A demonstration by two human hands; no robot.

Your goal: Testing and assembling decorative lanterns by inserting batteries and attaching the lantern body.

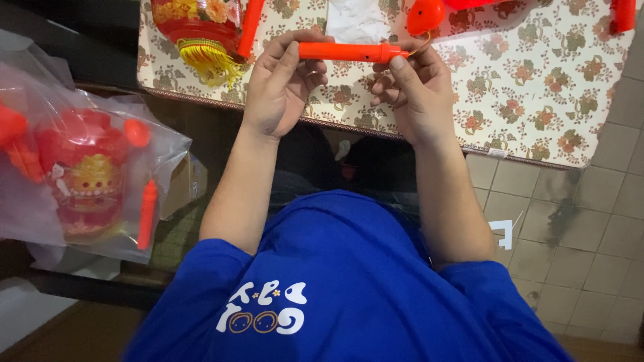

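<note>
Above the near edge of a table (537, 80) covered in a floral cloth, we held an orange plastic tube (349, 51) level between our two hands. Our left hand (282, 84) was closed around one end, thumb and fingers pinching it, while our right hand (416, 90) gripped the narrower end with the fingertips, the thumb pressed up against it. Holding it at both ends kept the tube steady and turned toward our eyes, close enough to look over. A thin loop of wire seemed to curl from the right end, though it was too small to be sure. Behind the tube on the table lay a red lantern (198, 30) with a yellow fringe, set back where it left the hands room, a white crumpled bag (355, 20), and more orange pieces (426, 15). Well off to our left, a clear plastic bag (87, 174) held another red lantern with its orange stick, packed together as one set. Grey tiles (577, 234) showed below.
</note>
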